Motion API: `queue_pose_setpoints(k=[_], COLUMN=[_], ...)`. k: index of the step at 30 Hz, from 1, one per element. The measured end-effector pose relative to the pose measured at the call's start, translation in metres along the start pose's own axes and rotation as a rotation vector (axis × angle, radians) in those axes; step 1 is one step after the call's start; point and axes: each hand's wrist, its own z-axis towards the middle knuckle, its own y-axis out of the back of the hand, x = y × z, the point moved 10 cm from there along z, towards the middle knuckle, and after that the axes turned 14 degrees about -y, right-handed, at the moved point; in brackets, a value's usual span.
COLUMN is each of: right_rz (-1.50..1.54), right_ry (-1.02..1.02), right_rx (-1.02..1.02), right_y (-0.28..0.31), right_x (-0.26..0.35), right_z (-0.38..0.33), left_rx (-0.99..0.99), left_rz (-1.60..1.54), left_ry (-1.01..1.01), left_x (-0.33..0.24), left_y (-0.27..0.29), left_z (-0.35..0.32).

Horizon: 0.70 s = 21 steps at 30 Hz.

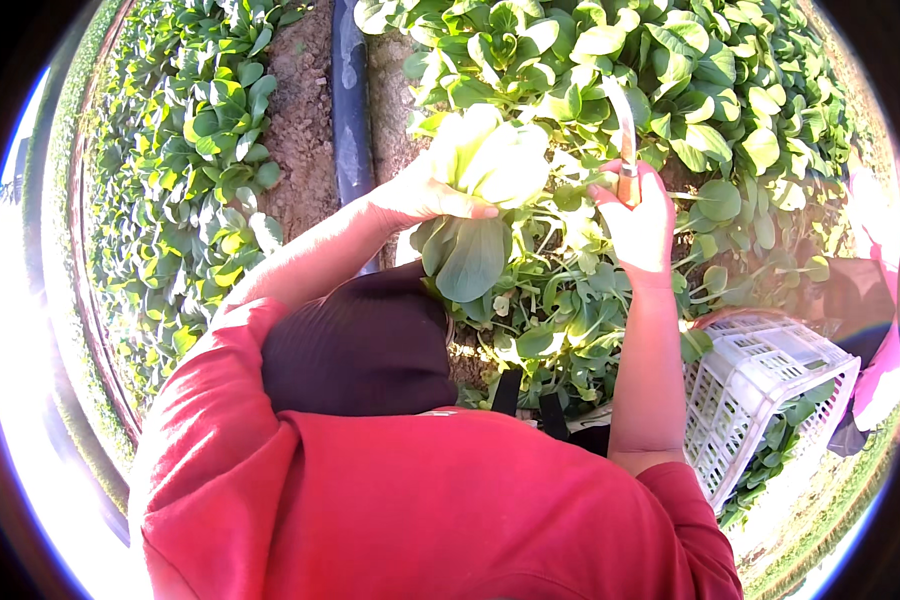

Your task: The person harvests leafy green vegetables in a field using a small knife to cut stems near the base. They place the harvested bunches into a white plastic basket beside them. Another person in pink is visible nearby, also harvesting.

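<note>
Near the frame's upper centre, the left hand (pixel 425 195) has its fingers clenched around a leafy green bok choy plant (pixel 485 165), lifted above the bed of greens (pixel 670 60). Just right of it, the right hand (pixel 638 222) grips a knife (pixel 625 140), blade pointing up. A white plastic crate (pixel 760 385) sits lower right.
</note>
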Motion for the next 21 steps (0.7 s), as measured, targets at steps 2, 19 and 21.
queue_pose_setpoints(k=[2,19,21], right_rz=[0.100,0.036,-0.078], right_ry=[-0.179,-0.247,-0.270], right_rx=[0.169,0.205,0.182], right_y=[-0.017,-0.116,-0.130], right_x=[-0.006,-0.140,-0.164], right_z=[-0.010,0.078,0.112], left_rx=[0.054,0.699,0.783], left_rz=[-0.087,1.719,1.824], left_ry=[-0.023,0.102,0.097], left_x=[-0.009,0.020,0.037], left_y=[-0.021,0.006,0.001], left_z=[0.006,0.102,0.124])
